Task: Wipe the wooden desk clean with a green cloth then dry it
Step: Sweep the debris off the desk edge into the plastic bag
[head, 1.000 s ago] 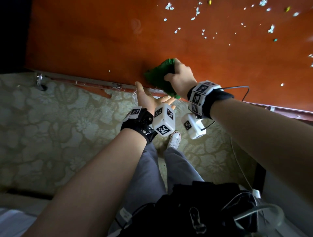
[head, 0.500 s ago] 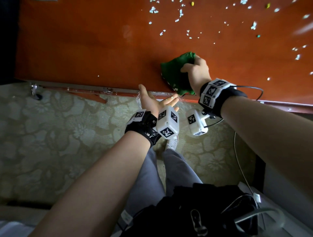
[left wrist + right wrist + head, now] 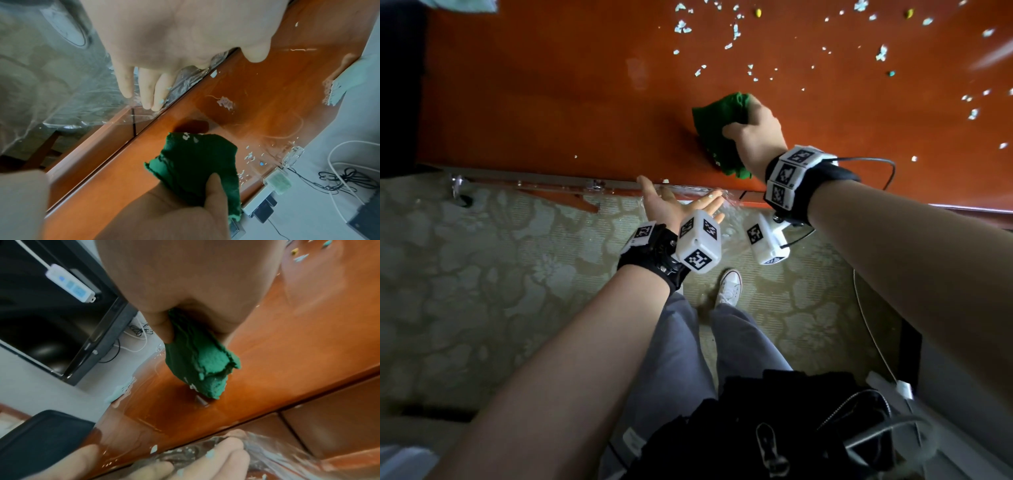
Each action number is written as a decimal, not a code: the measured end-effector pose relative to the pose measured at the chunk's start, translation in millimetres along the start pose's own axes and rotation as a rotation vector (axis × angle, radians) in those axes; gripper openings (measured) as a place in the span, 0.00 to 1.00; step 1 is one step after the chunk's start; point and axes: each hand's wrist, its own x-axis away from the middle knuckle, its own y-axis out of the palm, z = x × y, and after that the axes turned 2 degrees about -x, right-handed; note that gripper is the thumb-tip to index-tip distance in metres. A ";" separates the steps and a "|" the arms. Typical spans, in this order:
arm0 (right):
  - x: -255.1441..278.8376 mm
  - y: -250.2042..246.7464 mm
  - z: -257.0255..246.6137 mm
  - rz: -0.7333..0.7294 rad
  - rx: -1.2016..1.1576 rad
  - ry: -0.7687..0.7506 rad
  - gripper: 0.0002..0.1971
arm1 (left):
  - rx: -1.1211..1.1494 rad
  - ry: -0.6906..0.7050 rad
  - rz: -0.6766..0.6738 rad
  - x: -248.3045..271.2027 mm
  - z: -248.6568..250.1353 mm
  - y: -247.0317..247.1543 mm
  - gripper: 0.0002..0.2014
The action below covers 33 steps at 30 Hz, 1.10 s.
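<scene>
Fingers [image 3: 736, 128] clutch green cloth [image 3: 717, 126] near desk [image 3: 551, 102] edge.

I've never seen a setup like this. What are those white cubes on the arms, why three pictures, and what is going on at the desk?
No machine here: a person works with bare hands. The patterned white cubes are strapped to the wrists; a camera sits on each wrist and one on the head, so you get three views of one moment. The right hand grips a bunched green cloth against the wooden desk. The left hand waits palm up, open, at the desk's front edge over clear plastic film. Small pale scraps litter the far part of the desk.
</scene>
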 end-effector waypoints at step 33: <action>18.6 17.8 -2.0 0.001 -0.108 0.108 0.20 | 0.017 0.028 -0.025 10.8 2.5 0.7 0.38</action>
